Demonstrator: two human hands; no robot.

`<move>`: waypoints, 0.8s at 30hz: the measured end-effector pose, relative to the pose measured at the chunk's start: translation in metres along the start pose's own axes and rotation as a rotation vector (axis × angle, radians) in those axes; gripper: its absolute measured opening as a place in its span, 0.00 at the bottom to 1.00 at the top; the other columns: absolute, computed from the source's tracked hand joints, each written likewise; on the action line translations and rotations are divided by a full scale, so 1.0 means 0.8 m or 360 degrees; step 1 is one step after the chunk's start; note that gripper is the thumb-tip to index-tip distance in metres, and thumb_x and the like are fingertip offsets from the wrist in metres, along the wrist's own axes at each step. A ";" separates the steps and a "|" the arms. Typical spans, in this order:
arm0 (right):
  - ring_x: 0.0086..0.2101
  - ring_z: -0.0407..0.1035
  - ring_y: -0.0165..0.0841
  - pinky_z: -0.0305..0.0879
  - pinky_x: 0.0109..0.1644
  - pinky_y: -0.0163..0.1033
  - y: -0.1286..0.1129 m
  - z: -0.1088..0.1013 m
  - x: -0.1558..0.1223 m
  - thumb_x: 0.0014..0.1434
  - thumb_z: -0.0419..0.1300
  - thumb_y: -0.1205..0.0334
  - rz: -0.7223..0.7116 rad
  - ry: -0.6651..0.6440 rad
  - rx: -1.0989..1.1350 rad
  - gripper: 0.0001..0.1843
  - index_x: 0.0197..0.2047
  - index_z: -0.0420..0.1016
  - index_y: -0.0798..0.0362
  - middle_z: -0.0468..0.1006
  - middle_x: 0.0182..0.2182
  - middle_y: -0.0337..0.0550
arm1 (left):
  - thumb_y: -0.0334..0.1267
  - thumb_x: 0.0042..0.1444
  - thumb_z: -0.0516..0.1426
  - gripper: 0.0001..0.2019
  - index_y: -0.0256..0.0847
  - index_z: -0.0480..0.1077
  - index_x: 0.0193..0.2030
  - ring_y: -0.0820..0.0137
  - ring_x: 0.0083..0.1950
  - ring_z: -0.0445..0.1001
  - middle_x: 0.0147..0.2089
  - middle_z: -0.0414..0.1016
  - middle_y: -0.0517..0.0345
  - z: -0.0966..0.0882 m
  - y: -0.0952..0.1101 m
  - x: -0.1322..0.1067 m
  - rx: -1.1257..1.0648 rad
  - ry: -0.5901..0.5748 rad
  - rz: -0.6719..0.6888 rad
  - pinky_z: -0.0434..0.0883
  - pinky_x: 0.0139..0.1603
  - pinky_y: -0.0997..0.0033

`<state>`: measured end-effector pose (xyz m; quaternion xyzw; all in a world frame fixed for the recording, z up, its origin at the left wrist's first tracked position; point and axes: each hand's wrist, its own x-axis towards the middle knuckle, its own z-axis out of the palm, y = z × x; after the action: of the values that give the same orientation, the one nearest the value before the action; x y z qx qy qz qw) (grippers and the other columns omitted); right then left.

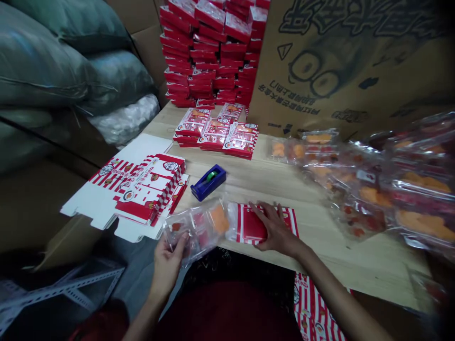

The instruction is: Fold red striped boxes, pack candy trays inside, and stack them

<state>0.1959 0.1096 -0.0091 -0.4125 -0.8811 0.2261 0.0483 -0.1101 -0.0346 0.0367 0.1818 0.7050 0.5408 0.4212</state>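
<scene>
Hands apart; left hand (167,265) gripping a clear plastic snack pack (199,227), right hand (275,227) spread on a red-striped carton (247,225) (lying flat).

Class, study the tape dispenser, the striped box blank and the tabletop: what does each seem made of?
Tape dispenser: glossy blue plastic, by its smooth sheen. Box blank: printed white card, given its folds and tabs. Tabletop: pale wood or laminate, hard to tell.

A clear plastic pack (199,227) of orange and red food hangs tilted at lower centre, just beside a flat red-and-white striped carton (248,226) lying right of it.
</scene>
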 end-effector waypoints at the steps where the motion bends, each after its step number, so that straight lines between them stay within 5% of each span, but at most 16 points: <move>1: 0.72 0.43 0.58 0.20 0.73 0.67 -0.002 0.003 -0.004 0.43 0.73 0.54 0.0014 0.0028 -0.0013 0.70 0.79 0.34 0.40 0.55 0.70 0.57 | 0.51 0.47 0.71 0.30 0.40 0.74 0.54 0.64 0.39 0.82 0.45 0.83 0.52 -0.002 0.000 0.002 0.0047 -0.0092 -0.0035 0.81 0.38 0.67; 8: 0.72 0.46 0.56 0.19 0.72 0.69 -0.008 0.005 -0.014 0.43 0.73 0.54 0.0030 0.0014 0.0014 0.71 0.79 0.32 0.41 0.55 0.68 0.58 | 0.47 0.53 0.67 0.15 0.41 0.81 0.43 0.59 0.41 0.80 0.39 0.83 0.50 -0.011 0.024 0.046 0.0524 -0.0830 0.0228 0.79 0.40 0.64; 11: 0.72 0.47 0.57 0.17 0.72 0.70 -0.008 0.006 -0.014 0.41 0.74 0.53 -0.0012 -0.0008 0.0034 0.72 0.79 0.32 0.41 0.55 0.68 0.58 | 0.47 0.54 0.66 0.14 0.42 0.82 0.43 0.61 0.39 0.79 0.39 0.83 0.51 -0.007 0.038 0.069 0.0588 -0.1073 0.0160 0.77 0.38 0.66; 15: 0.72 0.46 0.57 0.18 0.73 0.68 -0.009 0.007 -0.017 0.41 0.74 0.55 -0.0045 -0.0001 0.0049 0.72 0.79 0.32 0.42 0.55 0.68 0.58 | 0.47 0.51 0.68 0.13 0.42 0.82 0.39 0.66 0.32 0.75 0.33 0.81 0.54 0.009 0.045 0.090 0.0558 -0.1264 0.0008 0.72 0.31 0.72; 24: 0.72 0.45 0.56 0.21 0.73 0.70 -0.002 0.011 -0.022 0.42 0.73 0.58 0.0007 0.0080 0.0111 0.72 0.78 0.30 0.40 0.52 0.69 0.57 | 0.50 0.50 0.71 0.20 0.34 0.79 0.41 0.74 0.28 0.71 0.33 0.79 0.55 0.049 0.013 0.120 0.0365 -0.1503 -0.0184 0.67 0.32 0.75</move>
<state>0.2041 0.0926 -0.0148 -0.4180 -0.8704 0.2463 0.0843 -0.1369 0.0611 0.0058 0.4130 0.5009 0.2938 0.7016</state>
